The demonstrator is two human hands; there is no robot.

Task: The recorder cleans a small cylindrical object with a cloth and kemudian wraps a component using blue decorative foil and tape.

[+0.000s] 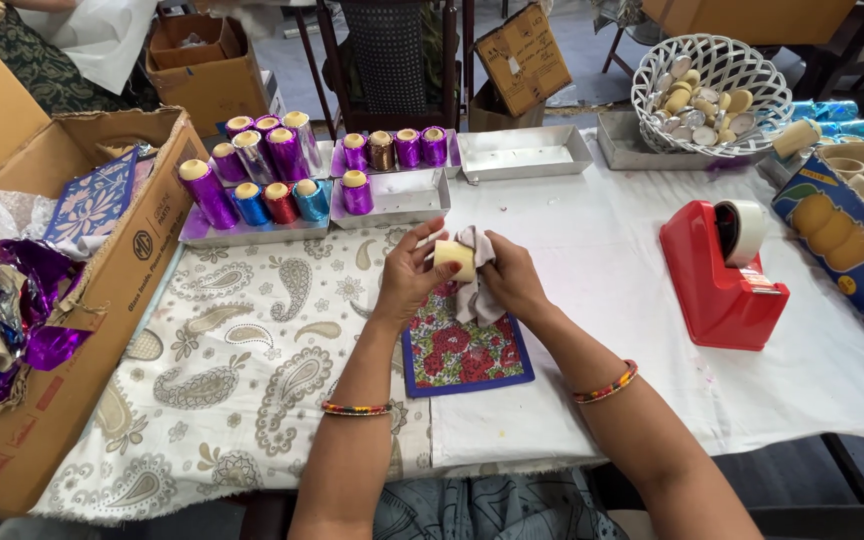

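Note:
My left hand (409,275) holds a small cream-coloured cylinder (455,258) by its left end, above the table. Against the cylinder's right side my right hand (514,280) presses a crumpled white cloth (472,285). Both hands hover over a floral mat with a blue border (467,355). Behind them, shallow metal trays (402,200) carry several cylinders wrapped in shiny purple, blue, red and bronze foil (272,160).
A red tape dispenser (722,275) stands to the right. A white basket of cream discs (712,95) sits at back right beside empty metal trays (522,152). A cardboard box with foil sheets (42,300) is at left, a printed carton (842,235) at right.

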